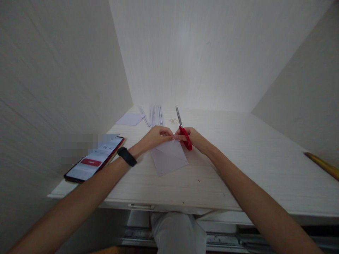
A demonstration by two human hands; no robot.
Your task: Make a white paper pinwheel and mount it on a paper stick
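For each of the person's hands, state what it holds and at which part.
The right hand holds the scissors by their red handles. The left hand pinches the top edge of the folded white paper.

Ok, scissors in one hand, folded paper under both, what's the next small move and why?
Probably swing the scissors down to the folded paper: their blades point away from it, while the left hand and right hand already pinch its top edge.

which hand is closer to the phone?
Left. The left hand pinches the folded paper, just right of the phone; the right hand, holding red scissors, is farther.
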